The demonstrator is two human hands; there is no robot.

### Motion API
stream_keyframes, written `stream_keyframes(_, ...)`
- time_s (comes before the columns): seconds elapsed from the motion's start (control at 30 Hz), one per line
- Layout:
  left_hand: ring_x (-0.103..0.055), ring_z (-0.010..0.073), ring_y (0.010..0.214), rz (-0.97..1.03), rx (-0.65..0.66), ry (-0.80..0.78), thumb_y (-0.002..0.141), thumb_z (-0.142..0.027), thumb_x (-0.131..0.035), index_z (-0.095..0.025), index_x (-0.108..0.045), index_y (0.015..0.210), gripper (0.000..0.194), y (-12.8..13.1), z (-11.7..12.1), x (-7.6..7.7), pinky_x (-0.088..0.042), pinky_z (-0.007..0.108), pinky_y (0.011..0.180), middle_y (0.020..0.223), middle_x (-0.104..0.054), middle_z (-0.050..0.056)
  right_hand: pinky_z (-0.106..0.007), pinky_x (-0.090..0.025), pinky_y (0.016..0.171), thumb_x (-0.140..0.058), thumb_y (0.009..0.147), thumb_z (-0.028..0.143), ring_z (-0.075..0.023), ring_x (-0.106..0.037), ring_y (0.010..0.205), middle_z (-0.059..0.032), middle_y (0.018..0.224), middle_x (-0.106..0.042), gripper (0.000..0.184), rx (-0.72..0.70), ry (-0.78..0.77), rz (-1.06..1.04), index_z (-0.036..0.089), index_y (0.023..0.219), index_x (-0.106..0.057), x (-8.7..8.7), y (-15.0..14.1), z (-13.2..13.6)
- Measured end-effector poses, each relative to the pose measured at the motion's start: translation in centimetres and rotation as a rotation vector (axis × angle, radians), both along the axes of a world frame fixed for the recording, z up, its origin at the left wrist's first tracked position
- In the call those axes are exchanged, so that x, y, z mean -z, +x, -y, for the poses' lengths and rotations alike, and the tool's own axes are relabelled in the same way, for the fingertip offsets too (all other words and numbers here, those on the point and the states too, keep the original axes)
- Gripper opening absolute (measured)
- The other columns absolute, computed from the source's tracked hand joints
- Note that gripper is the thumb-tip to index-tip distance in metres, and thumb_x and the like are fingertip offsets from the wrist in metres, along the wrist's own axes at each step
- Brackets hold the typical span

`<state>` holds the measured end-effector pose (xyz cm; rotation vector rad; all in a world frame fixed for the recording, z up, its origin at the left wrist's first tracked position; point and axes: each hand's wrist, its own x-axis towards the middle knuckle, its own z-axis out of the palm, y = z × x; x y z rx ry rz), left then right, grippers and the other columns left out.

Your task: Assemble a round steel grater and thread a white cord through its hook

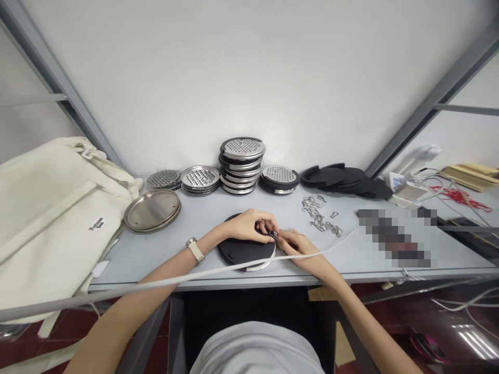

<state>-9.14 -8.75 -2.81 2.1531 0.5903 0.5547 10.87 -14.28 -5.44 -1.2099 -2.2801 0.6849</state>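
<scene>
A round black disc with a silver metal edge along its lower right lies flat on the grey table, close to its front edge. My left hand rests over the disc's upper part, fingers bent, thumb and fingertips pinching a small shiny metal clasp. From the right, my right hand meets it at the disc's rim, its fingertips also closed on the clasp. How the clasp sits against the disc is hidden by my fingers. Similar loose metal clasps lie in a pile to the right.
Behind stand a tall stack of round graters, lower grater piles and black covers. Metal discs and a cream bag are at left. A white cable crosses low in front of my arms.
</scene>
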Motion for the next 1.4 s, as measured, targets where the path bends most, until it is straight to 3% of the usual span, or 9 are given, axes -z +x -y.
stream_keyframes(0.67, -0.058, 0.0091, 0.072, 0.003, -0.007, -0.006, 0.069, -0.021, -0.068, -0.014, -0.062, 0.097, 0.029, -0.03, -0.05, 0.20, -0.044, 0.019, 0.064, 0.091, -0.066, 0.005, -0.026, -0.033, 0.060, -0.033, 0.094, 0.034, -0.0135, -0.043, 0.061, 0.0022, 0.058, -0.043, 0.034, 0.016, -0.006, -0.010, 0.019, 0.065, -0.044, 0.20, -0.07, -0.06)
stream_keyframes(1.2, -0.059, 0.0101, 0.076, 0.012, 0.011, -0.078, 0.070, -0.023, -0.070, -0.014, -0.063, 0.100, 0.032, -0.05, -0.29, 0.32, -0.046, 0.020, 0.070, 0.083, -0.065, 0.004, -0.024, -0.031, 0.057, -0.033, 0.093, 0.036, -0.0116, -0.037, 0.058, 0.0039, 0.057, -0.034, 0.035, 0.020, -0.051, -0.083, 0.019, 0.062, -0.036, 0.55, 0.36, -0.22)
stream_keyframes(1.4, -0.059, 0.0092, 0.072, 0.016, -0.003, -0.045, 0.069, -0.022, -0.069, -0.014, -0.062, 0.097, 0.031, 0.00, -0.20, 0.37, -0.046, 0.020, 0.065, 0.090, -0.066, 0.005, -0.026, -0.034, 0.061, -0.033, 0.094, 0.033, -0.0128, -0.042, 0.059, 0.0024, 0.057, -0.044, 0.033, 0.028, 0.005, -0.006, 0.019, 0.067, -0.046, -0.09, -0.31, 0.07)
